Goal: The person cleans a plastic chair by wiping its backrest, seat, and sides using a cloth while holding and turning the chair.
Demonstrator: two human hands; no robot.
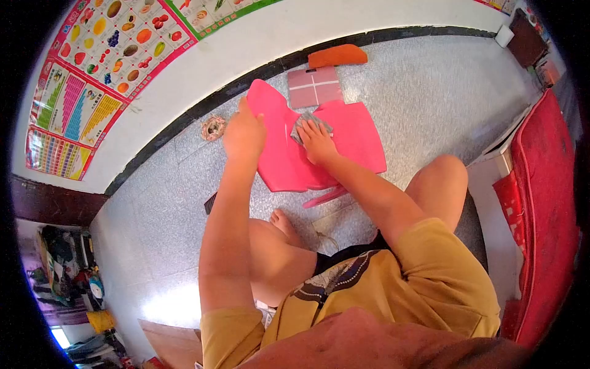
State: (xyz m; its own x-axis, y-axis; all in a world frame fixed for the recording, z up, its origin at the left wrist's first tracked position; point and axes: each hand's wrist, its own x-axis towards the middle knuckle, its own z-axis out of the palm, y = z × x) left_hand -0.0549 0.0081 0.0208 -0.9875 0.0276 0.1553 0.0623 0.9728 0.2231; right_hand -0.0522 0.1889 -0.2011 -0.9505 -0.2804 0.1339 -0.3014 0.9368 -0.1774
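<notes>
A pink plastic chair (362,132) stands on the speckled floor in front of my bent legs. My left hand (244,132) grips the left edge of its tall curved part, with the fingers wrapped round the rim. On the inner surface, near the middle of the chair, my right hand (316,140) lies over a grey cloth (297,130), fingers spread and pressing it flat. Part of the cloth is hidden under that palm.
Beyond the chair lie a pink square scale (301,88) and an orange object (338,56). A patterned ring-shaped item (213,128) is left of my left hand. A red-covered bed (547,215) borders the right side. Posters (114,43) hang on the white wall.
</notes>
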